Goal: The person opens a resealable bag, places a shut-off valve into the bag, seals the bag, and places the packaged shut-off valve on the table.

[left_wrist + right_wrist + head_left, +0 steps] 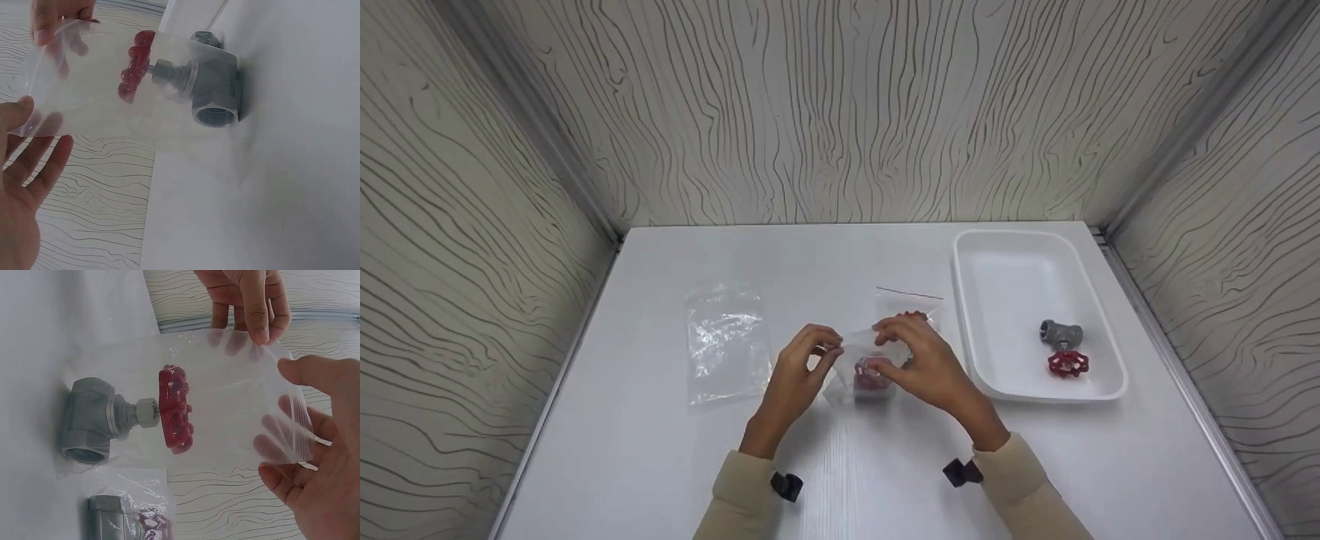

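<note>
A clear zip bag stands upright on the table with a grey valve inside, its red handwheel toward the bag's top. My left hand pinches one top corner between thumb and fingers, also seen as the left hand in the left wrist view. My right hand holds the opposite side near the top edge; in the right wrist view the right hand has its thumb in front and fingertips behind the plastic.
A flat clear bag lies to the left. Behind my right hand is another bag with a red-wheeled valve in it. At the right, a white tray holds a loose grey valve with a red wheel.
</note>
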A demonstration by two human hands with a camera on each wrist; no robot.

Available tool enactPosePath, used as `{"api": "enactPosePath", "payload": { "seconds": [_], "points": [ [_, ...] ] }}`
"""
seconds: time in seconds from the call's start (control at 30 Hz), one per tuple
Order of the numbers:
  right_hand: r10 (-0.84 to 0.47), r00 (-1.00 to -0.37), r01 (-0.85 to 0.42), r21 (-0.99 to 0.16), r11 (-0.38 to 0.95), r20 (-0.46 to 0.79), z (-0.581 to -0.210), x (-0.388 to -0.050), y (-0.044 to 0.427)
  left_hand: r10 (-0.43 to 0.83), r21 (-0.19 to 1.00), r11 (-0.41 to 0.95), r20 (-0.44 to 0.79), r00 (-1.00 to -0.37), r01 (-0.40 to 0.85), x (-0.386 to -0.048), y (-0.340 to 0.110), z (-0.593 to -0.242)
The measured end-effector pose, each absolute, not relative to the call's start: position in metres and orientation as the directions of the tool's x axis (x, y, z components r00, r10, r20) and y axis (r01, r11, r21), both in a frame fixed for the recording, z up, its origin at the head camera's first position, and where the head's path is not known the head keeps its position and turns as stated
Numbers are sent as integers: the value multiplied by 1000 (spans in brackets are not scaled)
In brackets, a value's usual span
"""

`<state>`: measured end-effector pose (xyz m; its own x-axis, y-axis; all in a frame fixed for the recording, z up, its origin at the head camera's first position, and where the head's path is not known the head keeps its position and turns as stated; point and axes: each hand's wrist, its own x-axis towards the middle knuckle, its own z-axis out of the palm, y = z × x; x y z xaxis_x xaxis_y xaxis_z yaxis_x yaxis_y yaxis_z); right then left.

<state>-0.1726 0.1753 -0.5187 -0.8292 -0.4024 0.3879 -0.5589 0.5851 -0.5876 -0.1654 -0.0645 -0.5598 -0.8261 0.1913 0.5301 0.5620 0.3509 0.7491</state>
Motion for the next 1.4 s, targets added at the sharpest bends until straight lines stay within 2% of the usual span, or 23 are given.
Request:
{"api": "enactPosePath", "payload": {
  "seconds": [0.17, 0.4, 0.77, 1.13, 1.4],
  "points": [
    [-407, -791, -610, -535, 584, 457, -521, -175, 171, 190, 742, 372, 527, -829, 557, -164, -64, -559],
    [-401, -736, -667, -484, 566, 545, -524, -178, 170, 173, 768, 411, 464, -869, 492, -162, -64, -559],
    [-443, -725, -677, -429, 598, 528, -521, -179, 162, 164, 776, 416, 448, -879, 474, -163, -64, -558],
    [-393, -733, -650, -399, 647, 556, -521, -178, 154, 175, 789, 401, 433, -884, 466, -164, -66, -560],
    [-465, -680, -705, -331, 627, 567, -516, -181, 144, 175, 773, 421, 444, -879, 474, -164, -66, -559]
  ]
}}
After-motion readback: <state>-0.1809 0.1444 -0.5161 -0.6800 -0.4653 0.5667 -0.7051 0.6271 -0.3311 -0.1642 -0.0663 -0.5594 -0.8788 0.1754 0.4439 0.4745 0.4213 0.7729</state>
